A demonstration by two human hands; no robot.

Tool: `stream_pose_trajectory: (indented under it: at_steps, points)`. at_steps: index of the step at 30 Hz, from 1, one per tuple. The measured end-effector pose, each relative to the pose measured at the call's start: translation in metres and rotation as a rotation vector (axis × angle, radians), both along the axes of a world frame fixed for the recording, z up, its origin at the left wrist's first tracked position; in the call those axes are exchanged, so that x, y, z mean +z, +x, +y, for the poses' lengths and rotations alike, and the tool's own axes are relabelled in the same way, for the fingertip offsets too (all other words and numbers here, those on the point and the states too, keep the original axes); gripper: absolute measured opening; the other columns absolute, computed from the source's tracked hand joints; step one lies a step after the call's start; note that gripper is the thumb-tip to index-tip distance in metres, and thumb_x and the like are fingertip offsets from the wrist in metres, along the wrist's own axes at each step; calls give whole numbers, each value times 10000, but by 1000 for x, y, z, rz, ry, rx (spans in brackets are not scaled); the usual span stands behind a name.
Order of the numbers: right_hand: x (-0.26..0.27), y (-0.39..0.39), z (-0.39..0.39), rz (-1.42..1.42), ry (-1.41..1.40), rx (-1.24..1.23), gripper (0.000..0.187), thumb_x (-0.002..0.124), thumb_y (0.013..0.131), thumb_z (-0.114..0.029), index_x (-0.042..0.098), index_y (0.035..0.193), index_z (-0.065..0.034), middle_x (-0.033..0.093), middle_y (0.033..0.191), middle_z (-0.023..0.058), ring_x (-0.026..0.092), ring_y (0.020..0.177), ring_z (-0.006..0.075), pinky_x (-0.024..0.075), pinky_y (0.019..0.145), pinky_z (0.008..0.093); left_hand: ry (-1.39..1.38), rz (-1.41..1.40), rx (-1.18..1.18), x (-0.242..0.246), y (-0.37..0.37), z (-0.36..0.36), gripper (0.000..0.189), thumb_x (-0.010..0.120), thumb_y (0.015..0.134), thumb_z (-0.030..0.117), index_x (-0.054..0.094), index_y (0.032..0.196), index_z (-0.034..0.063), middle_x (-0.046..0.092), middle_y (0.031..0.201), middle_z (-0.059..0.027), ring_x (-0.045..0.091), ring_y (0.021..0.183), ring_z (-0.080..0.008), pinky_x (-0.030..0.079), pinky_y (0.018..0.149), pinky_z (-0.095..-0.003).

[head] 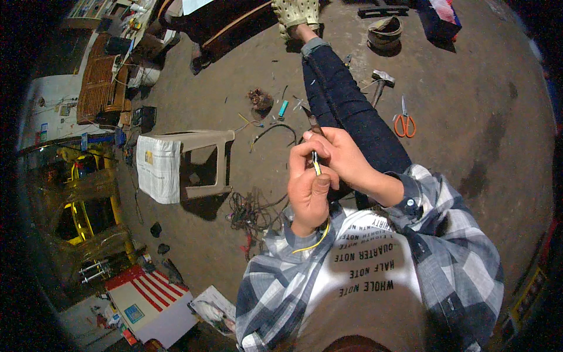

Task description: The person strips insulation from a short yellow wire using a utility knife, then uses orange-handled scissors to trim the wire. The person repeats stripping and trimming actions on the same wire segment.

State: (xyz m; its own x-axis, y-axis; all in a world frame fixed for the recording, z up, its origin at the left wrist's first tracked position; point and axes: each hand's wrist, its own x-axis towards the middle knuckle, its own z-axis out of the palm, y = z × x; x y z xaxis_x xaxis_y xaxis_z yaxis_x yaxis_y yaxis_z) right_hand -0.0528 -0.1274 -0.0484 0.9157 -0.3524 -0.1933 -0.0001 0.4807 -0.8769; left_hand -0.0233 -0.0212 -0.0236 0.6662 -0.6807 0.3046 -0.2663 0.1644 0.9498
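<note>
My left hand is closed around a thin cable with yellow and white insulation. A yellow wire trails from below that hand along the sleeve. Against it, my right hand holds a knife, its dark blade pointing away from me; the grip is partly hidden by the fingers. Beyond the hands, a black cable curves on the floor near a teal lighter-like object. Wire scraps lie around it. A tangle of cables rests on the floor beside my left forearm.
Orange-handled scissors and a hammer lie right of my outstretched legs. A plastic stool with newspaper stands to the left. A round container and wooden furniture are farther off.
</note>
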Motion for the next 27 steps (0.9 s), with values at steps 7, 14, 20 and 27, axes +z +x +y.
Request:
stream_pose_trajectory:
  at_steps: [7,14,20,27]
  points:
    - [9,-22,-17,-57,-103,9,327,405,961,-312,497,938,1,501,762,11,456,656,73,379,578,222,-3,-100,68,5,3,7,470,473,912,388,551,623,26,428,898,-123,418,765,-184,340,682,-275]
    - [37,-53,-48,-230,-638,206,296,504,904,-212,522,714,14,471,607,88,477,553,188,378,518,301,-10,-76,-46,17,2,12,433,512,893,366,526,635,19,435,909,-137,403,733,-188,334,655,-286]
    - [42,-51,-50,-248,-721,232,237,612,813,-198,559,694,1,525,625,126,540,568,282,394,497,339,-19,-76,-97,16,4,15,415,495,886,335,501,644,-3,432,927,-153,400,756,-210,331,671,-304]
    - [44,-50,-55,-208,-838,257,239,621,801,-213,576,685,-9,544,625,131,562,575,295,407,492,349,7,-127,-142,20,8,12,367,487,859,284,491,639,-10,430,934,-168,402,769,-222,332,675,-310]
